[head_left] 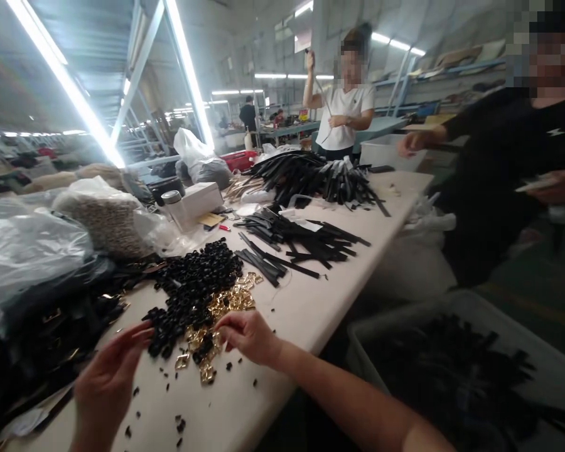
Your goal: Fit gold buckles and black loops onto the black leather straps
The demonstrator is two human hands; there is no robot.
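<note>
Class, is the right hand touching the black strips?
No, the right hand is at the gold buckles, away from the black strips.

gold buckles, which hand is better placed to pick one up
Probably the right hand: its fingers are at the gold buckles, while the left hand is beside the black loops.

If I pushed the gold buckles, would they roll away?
Probably not: the gold buckles look squarish, so they'd likely slide instead. They may catch on each other, since they're heaped with open middles. Their metallic shine suggests they're stiff.
</note>
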